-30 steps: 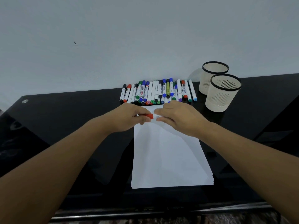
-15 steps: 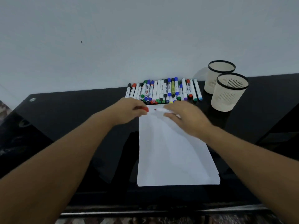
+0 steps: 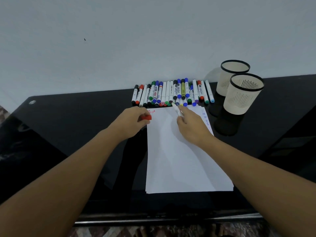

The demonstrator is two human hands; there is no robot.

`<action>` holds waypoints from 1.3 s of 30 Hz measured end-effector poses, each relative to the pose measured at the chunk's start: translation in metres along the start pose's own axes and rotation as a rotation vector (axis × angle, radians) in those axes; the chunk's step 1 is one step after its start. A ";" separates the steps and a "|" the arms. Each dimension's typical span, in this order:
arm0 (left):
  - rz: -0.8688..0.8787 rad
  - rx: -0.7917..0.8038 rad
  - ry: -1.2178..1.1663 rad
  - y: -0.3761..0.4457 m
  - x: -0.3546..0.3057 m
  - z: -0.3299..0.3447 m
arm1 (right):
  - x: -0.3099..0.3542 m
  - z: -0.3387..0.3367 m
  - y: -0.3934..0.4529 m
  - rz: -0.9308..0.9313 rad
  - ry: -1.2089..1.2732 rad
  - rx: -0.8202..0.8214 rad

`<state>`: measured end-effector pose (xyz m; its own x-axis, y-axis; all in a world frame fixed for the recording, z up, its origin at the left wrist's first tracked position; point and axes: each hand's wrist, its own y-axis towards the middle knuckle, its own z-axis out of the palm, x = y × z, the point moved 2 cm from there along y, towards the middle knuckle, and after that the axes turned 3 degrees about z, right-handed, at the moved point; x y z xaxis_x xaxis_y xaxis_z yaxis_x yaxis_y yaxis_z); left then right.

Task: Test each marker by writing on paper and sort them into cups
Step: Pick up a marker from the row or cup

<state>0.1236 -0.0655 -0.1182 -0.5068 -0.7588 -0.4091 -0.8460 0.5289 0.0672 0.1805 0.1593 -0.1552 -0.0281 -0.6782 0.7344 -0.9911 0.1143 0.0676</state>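
— Paper [image 3: 179,159], a thin stack of white sheets, is laid lengthwise on the glossy black desk [image 3: 77,125]. What is held above it?

— A white-barrelled marker [image 3: 177,110] is pinched in the fingers [image 3: 183,111] of the right hand [image 3: 191,127], tilted, over the far end of the top sheet. Whether its tip is pressed to the paper cannot be told.

— And the left hand [image 3: 131,122]?

— A small red cap [image 3: 146,117] is gripped between its thumb and curled fingers, just at the left edge of the paper. A short red scribble [image 3: 151,111] is seen at the far left corner of the top sheet.

— Is other writing seen?

— Blue and red marks [image 3: 206,119] are seen on a lower sheet that is exposed along the right edge, just beside the right hand.

— Where are the remaining markers kept?

— A row of capped markers [image 3: 172,93], mostly white-barrelled with black, red, green, blue and purple caps, is laid side by side past the far end of the paper, against the pale wall [image 3: 136,40]; some are stacked on others.

— And the cups?

— Two cream slotted plastic cups with black rims are stood upright to the right of the row: the nearer cup [image 3: 242,100] is placed partly in front of the farther cup [image 3: 227,79]. No marker is seen above either rim.
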 end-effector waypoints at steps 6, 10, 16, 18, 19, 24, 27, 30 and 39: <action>-0.020 -0.069 0.103 0.001 0.012 0.009 | -0.010 0.008 -0.005 -0.050 0.012 -0.034; -0.052 -0.095 0.097 -0.006 0.020 0.014 | -0.023 -0.003 -0.011 -0.167 -0.078 0.016; -0.045 -0.150 0.013 -0.012 0.014 0.027 | -0.004 -0.013 -0.012 -0.157 0.060 0.097; -0.039 -0.176 -0.014 -0.012 0.010 0.028 | 0.004 -0.005 -0.013 -0.127 0.127 0.111; -0.040 -0.188 -0.020 -0.012 0.009 0.028 | 0.006 -0.001 -0.013 -0.114 0.128 0.120; -0.058 -0.167 -0.035 -0.015 0.009 0.026 | -0.003 0.006 -0.019 -0.128 0.135 0.039; -0.052 -0.125 0.013 -0.017 0.015 0.028 | -0.004 0.006 -0.011 -0.129 0.061 0.002; -0.047 -0.092 0.060 -0.016 0.023 0.031 | -0.005 0.011 -0.010 -0.091 -0.033 0.015; -0.017 -0.062 0.055 -0.019 0.031 0.037 | -0.026 -0.019 -0.013 -0.176 -0.209 0.198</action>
<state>0.1304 -0.0855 -0.1659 -0.4988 -0.7883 -0.3604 -0.8626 0.4920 0.1177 0.1971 0.1897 -0.1625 0.1397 -0.8115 0.5673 -0.9886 -0.1466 0.0337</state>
